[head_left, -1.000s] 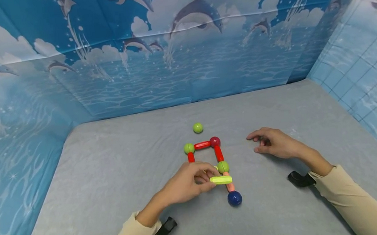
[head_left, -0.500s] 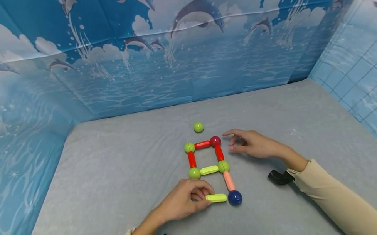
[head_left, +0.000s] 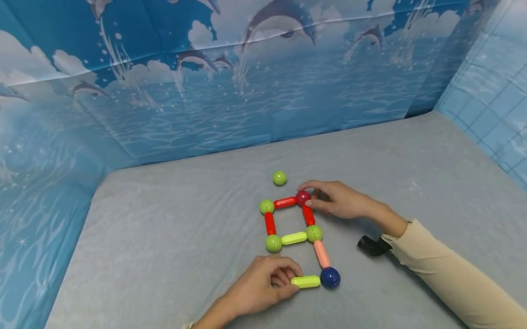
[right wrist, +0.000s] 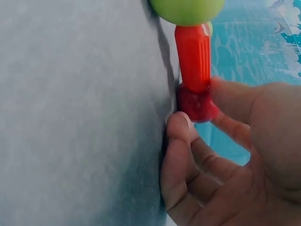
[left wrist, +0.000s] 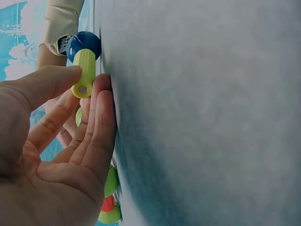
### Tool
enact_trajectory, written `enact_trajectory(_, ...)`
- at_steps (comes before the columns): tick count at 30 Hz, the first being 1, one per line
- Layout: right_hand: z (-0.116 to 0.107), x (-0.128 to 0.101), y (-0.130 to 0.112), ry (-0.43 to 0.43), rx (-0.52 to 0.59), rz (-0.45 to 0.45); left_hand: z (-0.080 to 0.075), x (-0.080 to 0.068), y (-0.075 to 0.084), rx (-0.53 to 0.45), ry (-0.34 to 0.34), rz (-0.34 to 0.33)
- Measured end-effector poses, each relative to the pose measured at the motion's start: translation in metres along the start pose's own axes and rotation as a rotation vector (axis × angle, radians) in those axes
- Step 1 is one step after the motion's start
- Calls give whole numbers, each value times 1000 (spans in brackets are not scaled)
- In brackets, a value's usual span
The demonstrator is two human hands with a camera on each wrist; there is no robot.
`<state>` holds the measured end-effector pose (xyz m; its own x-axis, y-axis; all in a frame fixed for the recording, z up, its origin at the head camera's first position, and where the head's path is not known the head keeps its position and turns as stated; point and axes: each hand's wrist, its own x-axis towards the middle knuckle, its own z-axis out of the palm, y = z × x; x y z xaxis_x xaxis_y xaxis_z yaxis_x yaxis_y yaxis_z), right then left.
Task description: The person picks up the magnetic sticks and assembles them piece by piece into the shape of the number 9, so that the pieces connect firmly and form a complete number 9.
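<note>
My left hand (head_left: 260, 289) pinches a yellow-green stick (head_left: 308, 281) between thumb and fingers. The stick's far end meets a blue ball (head_left: 330, 277); in the left wrist view a small round disc shows in its near end. At the upper right corner of a square of sticks and balls, my right hand (head_left: 343, 200) holds a dark red ball (head_left: 303, 198) with thumb and index finger. From that ball a red stick (right wrist: 194, 59) runs to a green ball (head_left: 314, 233). A salmon stick (head_left: 321, 254) links this green ball to the blue one.
The square's other parts are a red stick (head_left: 285, 202), a green ball (head_left: 266, 206), another red stick (head_left: 270, 223), a green ball (head_left: 273, 243) and a yellow-green stick (head_left: 294, 238). A loose green ball (head_left: 279, 178) lies behind it on the grey cloth (head_left: 177, 218).
My left hand has brought the yellow-green stick down towards me, up to the blue ball. My right hand has come in from the right and taken hold of the dark red ball.
</note>
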<state>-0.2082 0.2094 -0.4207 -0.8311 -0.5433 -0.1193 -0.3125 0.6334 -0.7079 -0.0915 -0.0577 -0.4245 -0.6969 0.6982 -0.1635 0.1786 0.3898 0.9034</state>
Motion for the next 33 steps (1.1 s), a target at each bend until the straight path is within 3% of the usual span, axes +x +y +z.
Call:
enact_trajectory(15,5,1,3,47,-38,0,2,0,-1,-6,10,-11)
enact_trajectory(19,6,1,3,51,-40,-4,-4,-1,-1,5,6,-2)
enact_trajectory(22,6,1,2,52,-44,-11,-17,2,5,69,44,24)
enact_trajectory(26,6,1,3,54,-52,-23,-44,20,18,188,155,59)
enact_trajectory(30,7,1,5,52,-50,-35,-73,53,23,254,270,50)
enact_trajectory(33,7,1,5,48,-44,-34,-88,77,21,252,307,36)
